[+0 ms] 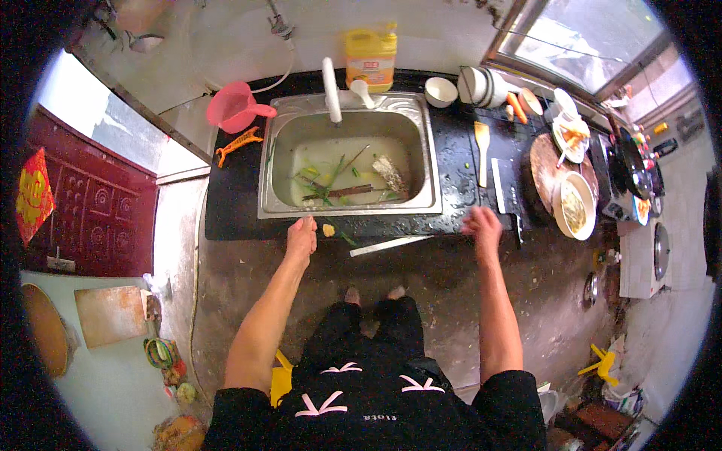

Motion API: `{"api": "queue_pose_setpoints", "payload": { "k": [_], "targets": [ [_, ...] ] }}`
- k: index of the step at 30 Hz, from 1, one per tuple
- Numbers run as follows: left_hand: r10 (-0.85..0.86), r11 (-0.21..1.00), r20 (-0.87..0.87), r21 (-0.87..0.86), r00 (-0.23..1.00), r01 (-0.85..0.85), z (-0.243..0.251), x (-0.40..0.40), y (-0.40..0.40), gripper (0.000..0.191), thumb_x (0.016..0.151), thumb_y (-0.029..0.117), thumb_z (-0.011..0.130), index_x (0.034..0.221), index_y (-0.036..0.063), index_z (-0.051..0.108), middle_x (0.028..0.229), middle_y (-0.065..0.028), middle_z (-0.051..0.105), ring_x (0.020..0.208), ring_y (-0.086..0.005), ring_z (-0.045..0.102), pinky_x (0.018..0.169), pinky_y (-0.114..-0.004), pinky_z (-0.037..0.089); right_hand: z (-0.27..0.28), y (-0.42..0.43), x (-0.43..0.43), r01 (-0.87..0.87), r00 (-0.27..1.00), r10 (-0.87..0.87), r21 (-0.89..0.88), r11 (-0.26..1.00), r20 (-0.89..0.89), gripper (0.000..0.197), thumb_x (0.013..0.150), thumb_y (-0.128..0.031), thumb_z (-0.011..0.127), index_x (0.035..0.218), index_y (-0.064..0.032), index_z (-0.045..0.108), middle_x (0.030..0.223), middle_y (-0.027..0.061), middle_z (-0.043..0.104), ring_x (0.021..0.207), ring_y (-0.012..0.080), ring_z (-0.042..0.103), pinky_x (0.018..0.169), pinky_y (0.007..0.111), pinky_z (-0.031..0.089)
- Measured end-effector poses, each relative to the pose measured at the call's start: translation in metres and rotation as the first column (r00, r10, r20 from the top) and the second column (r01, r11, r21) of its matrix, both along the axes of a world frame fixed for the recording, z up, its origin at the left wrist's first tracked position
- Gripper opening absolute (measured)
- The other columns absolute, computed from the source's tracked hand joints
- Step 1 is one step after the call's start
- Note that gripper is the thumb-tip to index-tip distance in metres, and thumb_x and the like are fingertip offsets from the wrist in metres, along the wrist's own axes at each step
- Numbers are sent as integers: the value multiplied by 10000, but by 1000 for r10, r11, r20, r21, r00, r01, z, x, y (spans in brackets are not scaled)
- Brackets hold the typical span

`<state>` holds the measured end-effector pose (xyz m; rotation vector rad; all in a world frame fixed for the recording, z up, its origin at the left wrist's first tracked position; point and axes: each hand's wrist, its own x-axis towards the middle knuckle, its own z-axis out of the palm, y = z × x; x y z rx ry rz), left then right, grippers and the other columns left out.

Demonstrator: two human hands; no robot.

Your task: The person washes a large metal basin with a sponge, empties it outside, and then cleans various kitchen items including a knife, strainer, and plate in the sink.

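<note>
My left hand (303,237) is curled into a fist at the counter's front edge, near the sink's front left corner. A small yellow scrap (328,230) lies just right of it. My right hand (485,225), slightly blurred, is also curled, over the front edge right of the sink. I see nothing in either hand. The stainless steel sink (350,213) holds cloudy water with brown chopsticks (341,192), green scraps (324,194) and a pale, rough-textured scrubber (388,172). Its white faucet (331,90) points down into the basin. Beyond my right hand lie a wooden spatula (481,149) and a kitchen knife (518,228).
On the counter's left are a pink dipper (231,107) and an orange peeler (238,146). A yellow jug (369,59) and a white bowl (440,92) stand behind the sink. Rightward, a round chopping board (544,163) supports a food bowl (574,206), near a wok (632,160).
</note>
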<state>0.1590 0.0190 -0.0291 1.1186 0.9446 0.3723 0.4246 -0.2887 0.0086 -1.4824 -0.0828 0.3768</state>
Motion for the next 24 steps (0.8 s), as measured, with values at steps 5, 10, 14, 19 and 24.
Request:
{"api": "queue_pose_setpoints", "payload": {
  "k": [5,10,14,19,24],
  "targets": [
    [97,955,-277,296,956,-11,61,40,11,492,897,465,360,598,76,389,452,-6,348,358,-153,331,378,-319,275,-31,152,8,-588,798,598,-299,751,-67,220,845,-218,542,858,0,568,706,119,607,607,205,599,560,309,469],
    [95,994,-532,97,841,-51,59,47,45,641,882,539,279,467,56,357,382,-60,350,350,-197,384,401,-335,340,-113,202,50,-439,422,898,-838,324,126,290,793,-136,513,1070,-66,560,988,213,578,909,372,564,765,417,469],
    [189,982,-465,87,865,-168,26,27,56,593,899,455,348,473,46,392,383,-60,379,368,-168,430,403,-305,359,-143,232,64,-407,449,876,-913,29,-173,432,820,-190,498,1243,-171,410,1233,204,405,1025,408,492,853,443,427],
    [32,999,-289,-29,957,-42,-8,65,60,366,892,294,467,628,42,497,508,-44,488,380,-127,444,393,-263,354,-219,258,29,-324,573,778,-943,-72,-256,488,810,-159,528,1278,-207,394,1387,189,230,1125,392,428,878,426,420],
    [-257,947,-327,101,909,304,-55,94,75,197,853,206,508,806,25,570,699,-91,593,571,-193,553,538,-310,435,-177,274,24,-470,239,923,-868,-160,-300,558,693,-84,625,1215,-195,461,1318,139,350,1157,320,407,848,391,444]
  ]
}}
